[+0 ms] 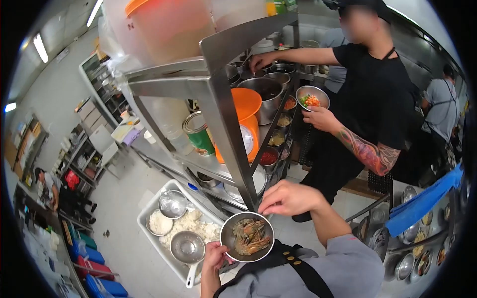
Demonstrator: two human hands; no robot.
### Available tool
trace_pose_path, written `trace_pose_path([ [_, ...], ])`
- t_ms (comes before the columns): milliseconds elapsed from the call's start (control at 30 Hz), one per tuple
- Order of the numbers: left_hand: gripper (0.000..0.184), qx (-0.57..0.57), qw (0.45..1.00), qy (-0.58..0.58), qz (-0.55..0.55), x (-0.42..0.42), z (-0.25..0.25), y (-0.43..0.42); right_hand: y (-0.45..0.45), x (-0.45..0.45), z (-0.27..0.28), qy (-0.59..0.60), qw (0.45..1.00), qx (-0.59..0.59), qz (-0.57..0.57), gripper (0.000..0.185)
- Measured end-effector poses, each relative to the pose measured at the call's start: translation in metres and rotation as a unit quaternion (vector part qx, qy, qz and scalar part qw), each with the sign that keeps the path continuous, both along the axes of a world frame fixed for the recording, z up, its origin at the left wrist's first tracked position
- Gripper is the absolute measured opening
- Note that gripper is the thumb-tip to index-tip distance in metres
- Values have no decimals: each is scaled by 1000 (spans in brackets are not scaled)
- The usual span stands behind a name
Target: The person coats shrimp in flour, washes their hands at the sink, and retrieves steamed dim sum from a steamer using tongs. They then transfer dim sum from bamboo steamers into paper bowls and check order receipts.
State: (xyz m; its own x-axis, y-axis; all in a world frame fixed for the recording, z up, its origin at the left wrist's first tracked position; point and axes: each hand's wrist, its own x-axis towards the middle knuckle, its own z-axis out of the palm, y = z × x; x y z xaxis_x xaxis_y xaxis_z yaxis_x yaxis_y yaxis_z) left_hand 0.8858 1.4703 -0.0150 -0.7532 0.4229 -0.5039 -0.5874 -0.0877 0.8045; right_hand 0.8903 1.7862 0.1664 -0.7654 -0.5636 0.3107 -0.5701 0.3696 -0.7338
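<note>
White tub (143, 217) of rice (197, 218) at left, white-handled scoop (187, 248) lying in it. Next, left hand (216, 256), closed on the near-left rim of small metal bowl (228, 234), in front of apron (273, 253). Inside bowl: shrimp (251, 236), piled mid-to-right. By bowl's upper right rim, right hand (290, 197), fingers narrow, bunched; can't tell if pinching anything. Farther right, beyond: co-worker's hand (322, 119) holding metal dish (307, 91) of diced food. Far right: blue cloth (422, 202) near metal bowls.

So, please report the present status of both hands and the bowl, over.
Left hand holding metal bowl. Prawns inside. Right hand near bowl's rim, grip unclear. Steel shelf post close by.
</note>
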Motion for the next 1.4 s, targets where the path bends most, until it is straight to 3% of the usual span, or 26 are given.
trace_pose_path([
  [133,9,47,999,-1,24,14,-8,15,-20,-2,-26,-3,996,-1,89,15],
  [367,11,76,997,-12,25,32,-8,-1,-35,10,-30,-30,996,57,57,12],
  [467,13,63,994,-12,93,38,-15,-6,-27,4,-39,30,997,49,52,10],
  [567,9,73,992,-14,101,39,-19,-5,6,5,-25,-69,984,-79,-143,5],
  [633,9,79,990,-14,117,45,-16,0,38,-8,-11,-47,934,-204,-291,12],
  [667,9,80,988,-11,132,48,-12,1,61,-21,-7,34,920,-211,-330,14],
  [733,11,75,984,-7,161,57,-8,2,114,-54,2,94,913,-194,-348,17],
  [800,13,72,982,-12,177,58,-3,3,153,-96,13,117,930,-116,-329,21],
  [833,15,79,980,-28,181,61,-6,2,166,-114,17,186,936,-68,-292,23],
  [867,16,67,972,-15,224,66,-9,4,152,-114,38,145,934,-64,-319,22],
  [933,19,87,964,4,251,67,3,10,115,-86,95,231,858,54,-456,20],
  [1033,12,133,962,-11,238,64,-17,-1,139,-103,108,237,852,-103,-456,17],
  [1133,11,93,958,-14,269,61,-15,7,163,-123,114,237,858,-79,-448,14],
  [1300,13,101,956,-7,274,55,-1,14,215,-246,130,215,848,153,-458,19],
  [1400,14,98,948,6,301,54,6,21,232,-341,108,229,806,304,-453,17],
])
